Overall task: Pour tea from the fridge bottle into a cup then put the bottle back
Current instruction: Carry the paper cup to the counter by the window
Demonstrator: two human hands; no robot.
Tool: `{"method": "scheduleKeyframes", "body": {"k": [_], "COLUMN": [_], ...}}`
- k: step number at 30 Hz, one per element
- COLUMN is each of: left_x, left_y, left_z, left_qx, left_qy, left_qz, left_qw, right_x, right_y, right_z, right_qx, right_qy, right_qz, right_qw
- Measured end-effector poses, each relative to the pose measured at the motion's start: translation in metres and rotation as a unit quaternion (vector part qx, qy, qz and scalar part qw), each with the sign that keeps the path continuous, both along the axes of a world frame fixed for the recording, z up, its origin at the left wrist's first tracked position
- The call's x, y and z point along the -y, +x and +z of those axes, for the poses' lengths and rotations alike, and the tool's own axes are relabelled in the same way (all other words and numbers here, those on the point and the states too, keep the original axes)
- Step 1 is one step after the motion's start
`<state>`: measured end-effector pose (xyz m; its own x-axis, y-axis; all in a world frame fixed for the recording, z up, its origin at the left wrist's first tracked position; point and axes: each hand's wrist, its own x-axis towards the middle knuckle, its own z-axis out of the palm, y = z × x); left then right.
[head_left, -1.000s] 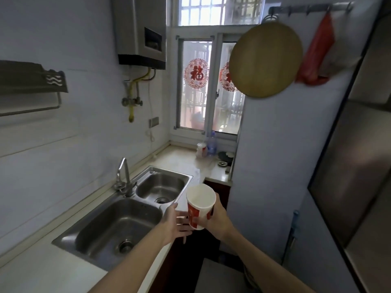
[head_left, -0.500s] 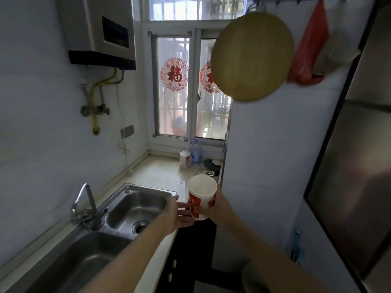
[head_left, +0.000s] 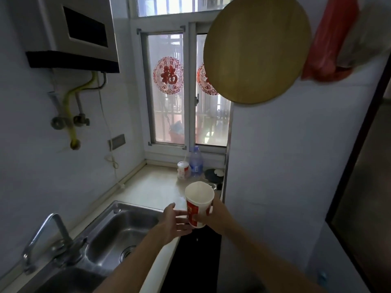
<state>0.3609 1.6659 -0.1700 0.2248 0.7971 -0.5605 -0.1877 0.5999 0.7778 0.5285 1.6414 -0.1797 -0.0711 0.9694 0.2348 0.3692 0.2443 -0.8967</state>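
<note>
A red-and-white paper cup [head_left: 198, 205] is held in the grip of the right hand [head_left: 218, 218], above the counter [head_left: 148, 187] edge; the left hand [head_left: 173, 224] is spread open beside it. The cup looks empty. No fridge bottle is seen, so fetching, pouring and returning appear to remain.

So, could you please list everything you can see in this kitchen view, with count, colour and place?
paper cup: one, red and white, held above the counter edge
second cup: one, red and white, far counter by the window
plastic bottle: one, clear, beside the second cup
round board: one, tan, hanging upper right
bag: one, red, hanging beside the board
sink: one, steel, two basins, left
tap: one, steel, behind the sink
water heater: one, grey, upper left wall
window decals: two, red
right hand: holding the paper cup
left hand: open beside it
</note>
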Motion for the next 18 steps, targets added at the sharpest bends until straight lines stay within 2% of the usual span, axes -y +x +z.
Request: {"method": "scheduleKeyframes", "body": {"k": [8, 18], "left_x": [-0.062, -0.146], "left_y": [0.031, 0.014], "left_z": [-0.004, -0.022], "left_qx": [0.019, 0.003], "left_qy": [-0.019, -0.014], "left_qz": [0.043, 0.054], "left_qw": [0.999, 0.998], "right_x": [-0.075, -0.166], "right_y": [0.025, 0.011], "right_z": [-0.001, -0.021], "right_qx": [0.012, -0.001], "right_qy": [-0.003, -0.017], "right_qz": [0.032, 0.039], "right_qw": [0.999, 0.999]}}
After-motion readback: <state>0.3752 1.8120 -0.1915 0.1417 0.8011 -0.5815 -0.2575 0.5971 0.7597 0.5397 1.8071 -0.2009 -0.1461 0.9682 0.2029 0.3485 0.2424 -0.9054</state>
